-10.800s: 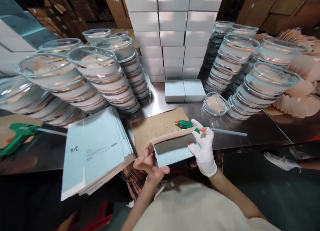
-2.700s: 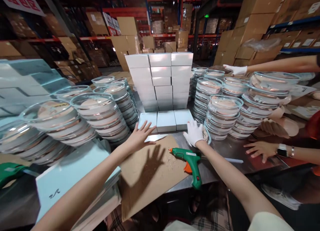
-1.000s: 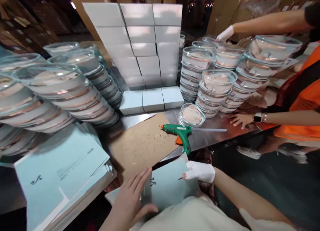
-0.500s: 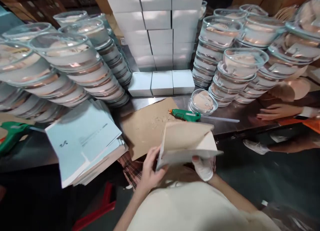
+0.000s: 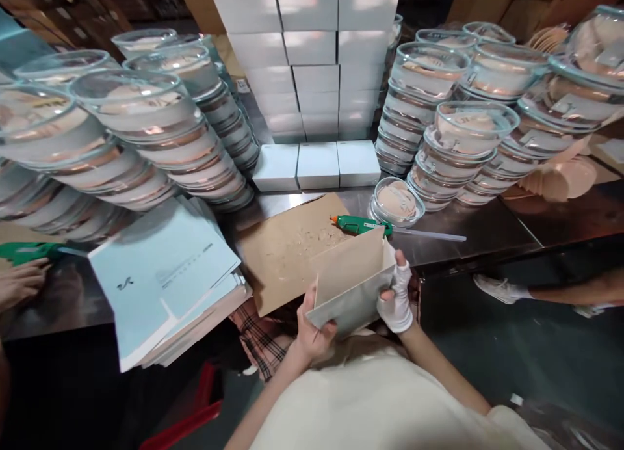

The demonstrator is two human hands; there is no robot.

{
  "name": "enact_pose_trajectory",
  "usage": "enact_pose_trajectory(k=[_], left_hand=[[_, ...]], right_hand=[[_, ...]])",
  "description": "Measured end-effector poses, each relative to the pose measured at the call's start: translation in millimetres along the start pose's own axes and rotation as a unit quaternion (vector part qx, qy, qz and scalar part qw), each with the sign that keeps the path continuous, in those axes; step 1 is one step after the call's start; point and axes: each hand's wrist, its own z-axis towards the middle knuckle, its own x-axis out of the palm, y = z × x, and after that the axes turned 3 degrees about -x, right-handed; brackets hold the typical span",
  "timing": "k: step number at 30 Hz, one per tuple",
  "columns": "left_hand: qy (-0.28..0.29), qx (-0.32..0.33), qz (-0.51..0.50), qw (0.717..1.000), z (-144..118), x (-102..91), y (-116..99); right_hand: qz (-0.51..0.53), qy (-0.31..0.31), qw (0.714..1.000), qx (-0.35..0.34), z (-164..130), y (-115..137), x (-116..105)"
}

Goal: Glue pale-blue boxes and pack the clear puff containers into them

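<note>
I hold a partly folded cardboard box blank [image 5: 348,284] in front of my chest, its pale inner side facing up. My bare left hand [image 5: 312,330] grips its lower left corner. My white-gloved right hand [image 5: 397,294] grips its right edge. Just beyond it a green glue gun [image 5: 361,225] lies on a brown cardboard sheet [image 5: 285,251] on the steel table [image 5: 487,232]. A pile of flat light-blue box blanks [image 5: 163,277] lies to my left.
Tall stacks of clear glass bowls stand left [image 5: 146,138] and right [image 5: 463,144]; one single bowl [image 5: 396,201] sits by the glue gun. White boxes [image 5: 312,66] are piled at the back, three in front. Another person's hand [image 5: 19,282] rests at far left by a second glue gun.
The blank has gone from flat on my lap to folded up into an open box shape between both hands. The co-worker's hand on the right has left the table.
</note>
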Motion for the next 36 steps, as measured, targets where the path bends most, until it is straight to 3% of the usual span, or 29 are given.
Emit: enact_pose_trajectory(k=[3,5,7,9,11,14,17,19,21,24,27,30,32,33,36], left_hand=[[-0.01,0.014,-0.041,0.999,-5,2.6,-3],[-0.05,-0.011,-0.056,0.997,-7,9.8,-9],[-0.084,-0.034,-0.071,0.993,-6,17.1,-18],[-0.091,0.0,-0.099,0.991,0,16.6,-25],[-0.046,0.076,-0.096,0.991,7,3.9,-29],[0.016,0.118,-0.013,0.993,11,-29.2,-23],[-0.043,0.036,0.028,0.998,5,-53.4,-10],[-0.085,-0.017,0.026,0.996,1,-56.7,-3],[-0.115,-0.044,0.006,0.992,-1,-52.7,0],[-0.155,-0.072,-0.022,0.985,0,-43.2,1],[-0.186,-0.087,-0.031,0.978,7,-36.1,-1],[-0.176,-0.064,-0.036,0.982,19,-29.1,-6],[-0.153,-0.054,-0.039,0.986,30,-24.2,-12],[-0.139,-0.053,-0.042,0.988,36,-21.7,-16],[-0.106,-0.052,-0.044,0.992,52,-14.7,-29]], right_hand=[[0.08,-0.018,0.997,-0.013,9,15,-3],[0.112,-0.017,0.992,0.052,13,29,-2],[0.135,-0.063,0.981,0.123,13,41,2],[0.165,-0.127,0.967,0.15,12,48,4],[0.2,-0.157,0.955,0.154,12,48,2],[0.184,-0.075,0.957,0.209,21,36,-14],[-0.028,0.025,0.954,0.298,49,19,-29],[-0.186,0.073,0.916,0.349,71,8,-32],[-0.223,0.098,0.89,0.386,87,0,-30],[-0.135,0.09,0.896,0.413,93,-6,-25],[-0.068,0.072,0.909,0.405,81,0,-22],[-0.01,-0.016,0.935,0.354,68,18,-25],[0.075,-0.096,0.947,0.296,65,34,-31],[0.137,-0.105,0.947,0.271,64,43,-35],[0.296,0.015,0.923,0.247,60,64,-49]])
